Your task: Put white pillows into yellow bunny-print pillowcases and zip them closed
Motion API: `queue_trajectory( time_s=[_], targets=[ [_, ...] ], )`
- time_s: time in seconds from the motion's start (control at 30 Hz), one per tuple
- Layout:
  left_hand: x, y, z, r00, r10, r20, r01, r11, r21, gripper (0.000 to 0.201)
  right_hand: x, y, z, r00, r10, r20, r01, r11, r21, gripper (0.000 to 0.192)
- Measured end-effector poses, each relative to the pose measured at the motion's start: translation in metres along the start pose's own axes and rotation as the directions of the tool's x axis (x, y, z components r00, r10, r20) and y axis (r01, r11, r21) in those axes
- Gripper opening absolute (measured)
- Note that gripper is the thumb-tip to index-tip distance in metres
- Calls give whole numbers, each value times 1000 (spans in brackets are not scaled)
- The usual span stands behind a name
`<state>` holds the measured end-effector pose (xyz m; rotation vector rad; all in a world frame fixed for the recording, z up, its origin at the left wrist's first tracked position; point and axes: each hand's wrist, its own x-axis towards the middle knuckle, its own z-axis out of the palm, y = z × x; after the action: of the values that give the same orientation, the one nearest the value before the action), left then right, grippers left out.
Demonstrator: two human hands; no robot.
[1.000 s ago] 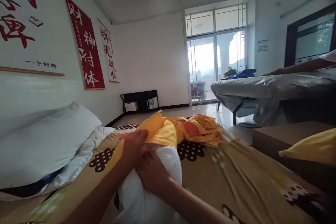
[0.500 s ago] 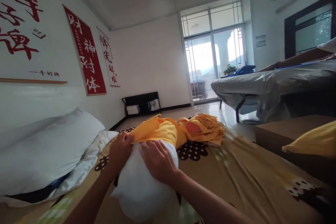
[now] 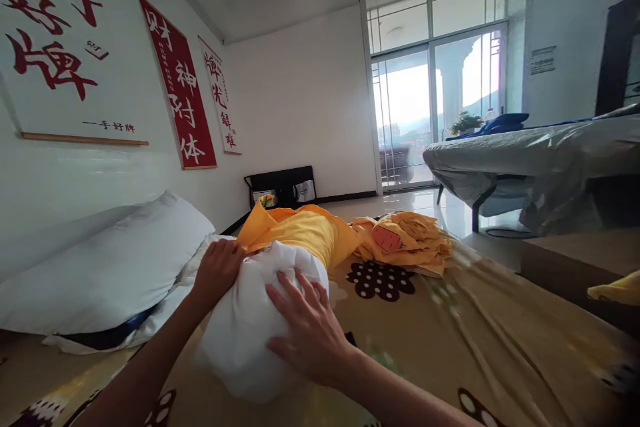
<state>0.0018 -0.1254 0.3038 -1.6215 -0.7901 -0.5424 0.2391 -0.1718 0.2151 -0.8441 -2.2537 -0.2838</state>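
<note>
On the patterned tan bedspread (image 3: 475, 340) we steady the soft white pillow (image 3: 250, 327) with our right hand (image 3: 305, 333) spread flat on it, while our left hand (image 3: 217, 267), at ten o'clock, pinches the yellow fabric pillowcase (image 3: 305, 233) half-covering its far end.

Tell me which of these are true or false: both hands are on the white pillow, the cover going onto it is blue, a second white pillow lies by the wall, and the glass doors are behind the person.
1. Both hands touch the white pillow. True: the left hand grips its far end by the cover's edge, and the right hand lies flat on top.
2. The cover is blue. False: the pillowcase is yellow.
3. A second white pillow lies by the wall. True.
4. The glass doors are behind the person. False: they are ahead, at the far end of the room.
</note>
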Motion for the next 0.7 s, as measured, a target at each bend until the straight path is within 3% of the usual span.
queue_trajectory(
  time_s=[0.07, 0.1, 0.2, 0.3, 0.37, 0.43, 0.6, 0.7],
  targets=[
    [-3, -8, -1, 988, 144, 48, -145, 989, 10, 17, 4, -4, 4, 1000, -7, 18, 7, 1000, 15, 74],
    [-5, -12, 0, 985, 147, 93, -148, 989, 4, 18, 6, -5, 6, 1000, -15, 27, 15, 1000, 22, 73],
    [-16, -23, 4, 953, -52, 299, 57, 998, -9, 18, 9, -8, 7, 997, -47, 61, 45, 998, 42, 70],
    [-30, -31, 7, 829, -300, 471, 311, 949, 57, 24, 11, -10, 2, 990, -95, 101, 89, 994, 59, 68],
    [-39, -32, 5, 779, -366, 509, 374, 923, 91, 28, 11, -12, -3, 988, -110, 105, 105, 993, 61, 66],
    [-43, -29, -1, 798, -365, 479, 369, 925, 89, 28, 11, -17, -6, 990, -119, 77, 115, 992, 50, 67],
    [-31, -2, -20, 942, -282, 185, 293, 955, -39, 29, 10, -36, -2, 960, -276, -42, 276, 961, -13, 66],
    [-19, 14, -30, 974, -221, 53, 227, 956, -186, 29, 18, -34, 7, 937, -341, -76, 335, 939, -76, 65]
  ],
)
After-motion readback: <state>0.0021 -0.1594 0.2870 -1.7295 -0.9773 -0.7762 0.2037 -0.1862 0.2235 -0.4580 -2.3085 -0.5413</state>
